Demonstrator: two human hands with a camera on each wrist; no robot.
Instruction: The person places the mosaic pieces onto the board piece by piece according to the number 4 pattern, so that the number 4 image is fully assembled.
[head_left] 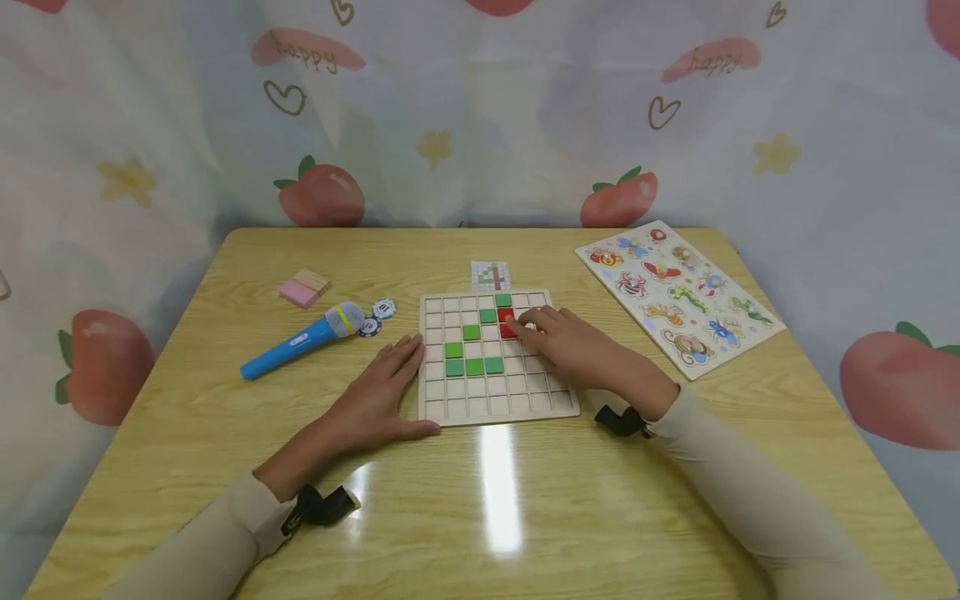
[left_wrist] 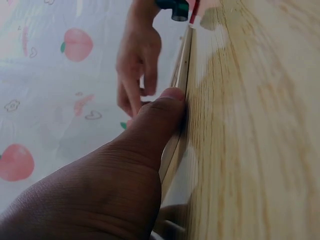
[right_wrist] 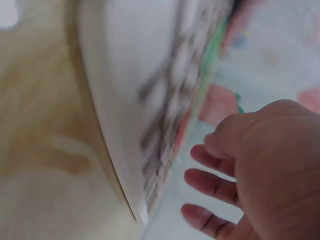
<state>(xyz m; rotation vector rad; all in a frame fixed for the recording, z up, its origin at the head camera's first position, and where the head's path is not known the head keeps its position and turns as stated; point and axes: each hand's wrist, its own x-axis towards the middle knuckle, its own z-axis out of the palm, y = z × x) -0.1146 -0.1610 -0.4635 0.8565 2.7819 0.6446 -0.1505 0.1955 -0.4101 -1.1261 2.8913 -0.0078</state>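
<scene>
A wooden grid board (head_left: 497,398) lies at the middle of the table, with several green tiles (head_left: 473,366) and two red tiles (head_left: 506,316) set in its cells. My left hand (head_left: 390,387) lies flat on the table. Its thumb (left_wrist: 160,115) presses against the board's left edge (left_wrist: 182,65). My right hand (head_left: 558,337) rests on the board's right half, fingertips beside the red tiles. Its fingers (right_wrist: 210,182) are loosely extended and hold nothing that I can see. The board (right_wrist: 130,100) is blurred in the right wrist view.
A small pattern card (head_left: 491,275) lies just behind the board. To the left are a blue toy microphone (head_left: 300,340), two poker chips (head_left: 377,317) and a pink block (head_left: 303,288). An insect peg puzzle (head_left: 678,293) lies at the right. A strawberry-print curtain surrounds the table (head_left: 480,500).
</scene>
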